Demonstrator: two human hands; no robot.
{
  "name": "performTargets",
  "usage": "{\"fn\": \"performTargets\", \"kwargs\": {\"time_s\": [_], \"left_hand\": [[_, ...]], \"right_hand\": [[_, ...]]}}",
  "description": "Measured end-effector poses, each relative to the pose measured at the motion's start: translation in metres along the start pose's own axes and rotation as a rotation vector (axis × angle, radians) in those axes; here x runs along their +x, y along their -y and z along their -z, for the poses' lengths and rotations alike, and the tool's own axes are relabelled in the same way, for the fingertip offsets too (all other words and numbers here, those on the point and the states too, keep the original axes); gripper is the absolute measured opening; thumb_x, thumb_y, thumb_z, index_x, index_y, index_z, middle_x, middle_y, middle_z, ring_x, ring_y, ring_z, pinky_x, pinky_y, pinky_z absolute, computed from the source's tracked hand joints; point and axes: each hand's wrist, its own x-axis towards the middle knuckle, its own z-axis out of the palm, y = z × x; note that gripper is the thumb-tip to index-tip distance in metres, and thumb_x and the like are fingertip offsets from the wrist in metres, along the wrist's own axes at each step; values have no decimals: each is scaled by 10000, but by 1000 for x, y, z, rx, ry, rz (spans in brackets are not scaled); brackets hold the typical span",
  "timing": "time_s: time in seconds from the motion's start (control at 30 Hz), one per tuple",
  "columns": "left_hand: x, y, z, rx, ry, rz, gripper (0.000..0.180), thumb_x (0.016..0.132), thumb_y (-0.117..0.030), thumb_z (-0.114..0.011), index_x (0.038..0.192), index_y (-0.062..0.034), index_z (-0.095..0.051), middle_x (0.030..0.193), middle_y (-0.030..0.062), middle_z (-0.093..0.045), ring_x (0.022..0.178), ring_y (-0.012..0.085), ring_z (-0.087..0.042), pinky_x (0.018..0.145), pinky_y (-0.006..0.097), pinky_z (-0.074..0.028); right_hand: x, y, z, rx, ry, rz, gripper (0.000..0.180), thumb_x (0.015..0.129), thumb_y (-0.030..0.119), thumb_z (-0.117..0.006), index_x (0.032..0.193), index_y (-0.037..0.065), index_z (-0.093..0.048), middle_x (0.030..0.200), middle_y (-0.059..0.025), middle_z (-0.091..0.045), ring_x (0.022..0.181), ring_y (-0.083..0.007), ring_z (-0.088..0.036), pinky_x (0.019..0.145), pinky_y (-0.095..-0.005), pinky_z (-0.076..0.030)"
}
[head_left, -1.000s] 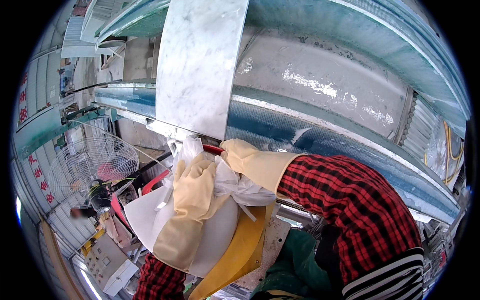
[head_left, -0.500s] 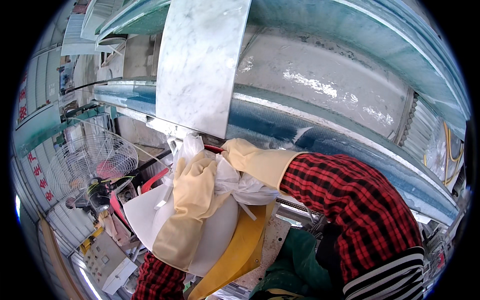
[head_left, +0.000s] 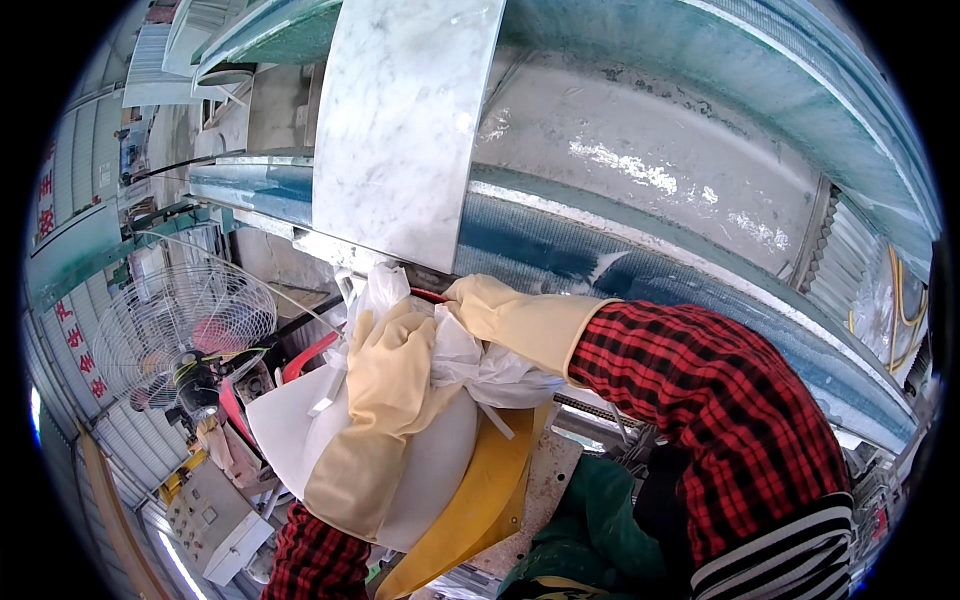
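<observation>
A crumpled white plastic bag (head_left: 480,372) lies in front of me, on top of a rounded white sheet (head_left: 447,455). My left hand (head_left: 392,355), in a cream rubber glove, has its fingers bent into the bag's plastic. At the far side of the bag, my gloved right hand (head_left: 482,305) is closed on its edge, with the fingertips hidden. A thin red rim (head_left: 428,295) shows between the two hands. Just beyond them is the near end of a white marble-patterned slab (head_left: 400,130), which neither hand visibly touches. Whatever the bag contains cannot be seen.
The slab lies across a blue-green machine rail (head_left: 540,240); behind it is a wet grey trough (head_left: 650,150). A wire-caged fan (head_left: 185,325) and a grey control box (head_left: 215,515) are at left. A yellow flap (head_left: 460,520) hangs near my green-clad legs (head_left: 580,520).
My right hand and forearm have shifted very slightly, and the bag's folds beside them moved a little. My left hand keeps its place on the bag.
</observation>
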Motion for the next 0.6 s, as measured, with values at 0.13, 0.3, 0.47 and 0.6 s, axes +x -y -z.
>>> {"fn": "performTargets", "kwargs": {"time_s": [0.13,0.3,0.47,0.6], "left_hand": [[-1,1,-2,-14,-17,-7,689,611,-340,-860,1209,-89,-628,1188,56,-636,1266,322,-533,1092,590,-325],[1,1,-1,-6,2,4,695,614,-340,-860,1219,-92,-626,1192,56,-635,1273,330,-532,1092,588,-327],[-1,1,-3,7,18,4,698,619,-341,-857,1230,-98,-623,1200,56,-633,1276,329,-531,1097,583,-324],[1,0,1,5,45,14,690,624,-339,-855,1229,-99,-623,1199,57,-632,1271,327,-534,1090,581,-332]], "right_hand": [[1,-2,-2,7,0,4,304,939,252,-583,1136,64,-719,1013,-215,-716,967,-377,-686,836,-435,-533],[3,-6,-3,36,-11,15,298,941,250,-574,1126,73,-726,993,-212,-718,941,-376,-690,817,-432,-536],[4,-7,-3,-10,18,58,283,948,245,-556,1123,110,-732,959,-211,-713,889,-389,-692,776,-436,-543],[5,-5,0,-66,46,78,286,952,235,-535,1128,128,-732,962,-214,-710,898,-390,-692,779,-441,-547]]}}
